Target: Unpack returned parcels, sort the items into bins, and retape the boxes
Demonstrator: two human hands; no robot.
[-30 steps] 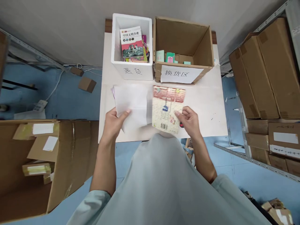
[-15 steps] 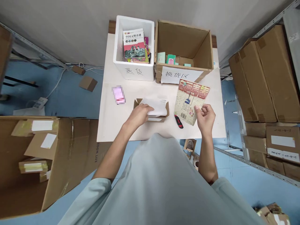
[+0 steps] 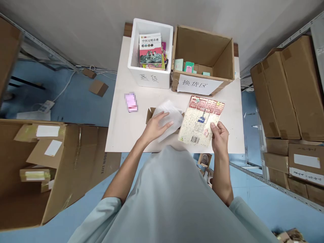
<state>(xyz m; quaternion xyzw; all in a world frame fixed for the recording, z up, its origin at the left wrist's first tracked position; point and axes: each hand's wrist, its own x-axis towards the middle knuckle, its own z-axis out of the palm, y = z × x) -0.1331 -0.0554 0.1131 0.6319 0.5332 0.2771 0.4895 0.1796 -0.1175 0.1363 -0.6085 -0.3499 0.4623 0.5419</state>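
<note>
My left hand (image 3: 157, 127) is over the small open cardboard box (image 3: 150, 114), with a white, thin foam-like sheet (image 3: 169, 107) in its fingers. The sheet slants across the box and covers most of it, so what lies inside is hidden. My thumb and fingers lie on the sheet, somewhat apart. My right hand (image 3: 219, 135) pinches the right edge of a booklet (image 3: 196, 126) between thumb and fingers. The booklet has a speckled cream cover, a red band, a blue guitar picture and a barcode, and it overlaps the right end of the box.
A white foam box (image 3: 152, 79) of books (image 3: 150, 49) stands at the table's back, beside a large carton (image 3: 202, 40) holding small green boxes. A pixelated pink item (image 3: 131, 102) lies left on the table (image 3: 121, 131). A big carton (image 3: 83, 152) stands left; stacked boxes (image 3: 295, 87) line the right.
My left hand has drawn the white sheet up and turned it over the box. My right hand has lowered the booklet leftward; it now hides the red-and-black cutter seen before.
</note>
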